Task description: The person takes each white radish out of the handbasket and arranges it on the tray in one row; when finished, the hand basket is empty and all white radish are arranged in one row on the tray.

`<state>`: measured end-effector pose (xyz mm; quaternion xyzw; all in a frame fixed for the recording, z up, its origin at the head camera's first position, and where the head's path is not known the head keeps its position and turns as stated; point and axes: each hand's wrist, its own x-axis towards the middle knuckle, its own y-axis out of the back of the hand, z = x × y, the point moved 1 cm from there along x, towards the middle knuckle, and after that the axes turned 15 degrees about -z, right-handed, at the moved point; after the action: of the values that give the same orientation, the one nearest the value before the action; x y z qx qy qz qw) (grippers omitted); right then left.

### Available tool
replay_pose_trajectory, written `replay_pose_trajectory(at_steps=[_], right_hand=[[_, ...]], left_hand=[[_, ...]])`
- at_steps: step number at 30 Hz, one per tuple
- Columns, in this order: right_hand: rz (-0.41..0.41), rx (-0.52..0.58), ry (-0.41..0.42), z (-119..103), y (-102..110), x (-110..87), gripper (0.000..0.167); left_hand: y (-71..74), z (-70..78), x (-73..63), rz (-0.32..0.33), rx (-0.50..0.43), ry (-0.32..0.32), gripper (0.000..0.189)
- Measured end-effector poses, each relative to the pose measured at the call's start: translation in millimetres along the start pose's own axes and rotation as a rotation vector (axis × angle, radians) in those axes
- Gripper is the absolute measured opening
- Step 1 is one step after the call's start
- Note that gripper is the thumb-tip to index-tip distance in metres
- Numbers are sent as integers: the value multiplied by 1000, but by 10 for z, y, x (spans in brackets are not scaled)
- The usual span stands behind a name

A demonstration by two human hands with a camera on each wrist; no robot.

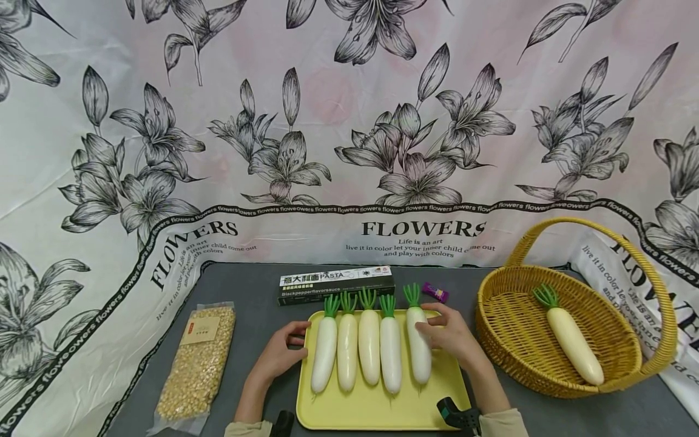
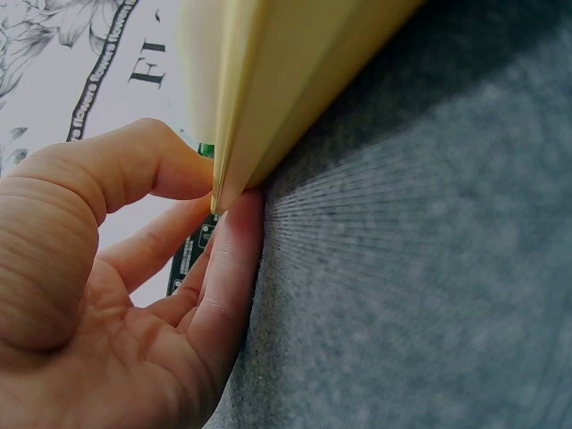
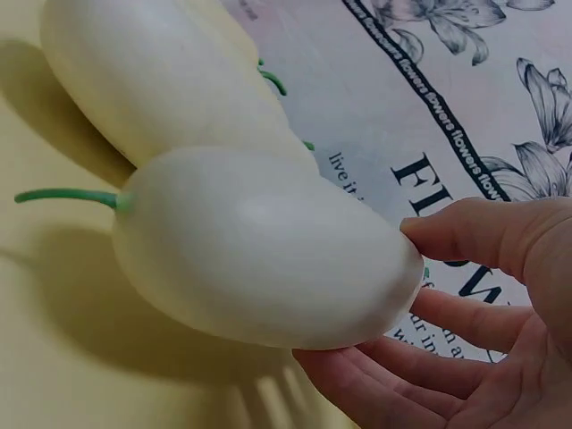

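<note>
On a yellow tray [image 1: 377, 414], several white radishes with green tops lie side by side. My left hand [image 1: 280, 354] is at the tray's left edge. In the left wrist view, its thumb and fingers pinch the tray rim [image 2: 234, 116]. At the tray's right side, my right hand [image 1: 450, 334] holds the rightmost white radish [image 1: 419, 352] near its green top. The right wrist view shows thumb and fingers around that end of the radish [image 3: 259, 259], its thin green root tip pointing away. Another radish [image 3: 161, 80] lies beside it.
A wicker basket [image 1: 494, 340] with one radish [image 1: 574, 346] inside stands at the right, its handle arching up. Behind the tray lie a black pasta box [image 1: 335, 285] and a small purple packet [image 1: 435, 292]. A bag of yellow kernels [image 1: 196, 364] lies left. Floral cloth hangs behind.
</note>
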<state>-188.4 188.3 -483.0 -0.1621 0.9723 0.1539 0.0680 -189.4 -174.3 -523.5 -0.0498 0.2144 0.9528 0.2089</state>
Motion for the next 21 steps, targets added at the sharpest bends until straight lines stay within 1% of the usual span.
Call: replay_pose_trajectory(at_steps=[10,14,17,21], right_hand=[[-51,-23,-43,6,-52,6,52],[-76,-24,-47,11,-69,7,54],[-76,-25,-57,9,-81,7,55],[-66,-25,-97,-11,-97,3,54]], left_hand=[[2,-6,7,-3,12,-11,57],[4,-6,4,-1,15,-9,57],[4,-7,2,-2,17,-8,56],[6,-9,4,-2,17,-5,56]])
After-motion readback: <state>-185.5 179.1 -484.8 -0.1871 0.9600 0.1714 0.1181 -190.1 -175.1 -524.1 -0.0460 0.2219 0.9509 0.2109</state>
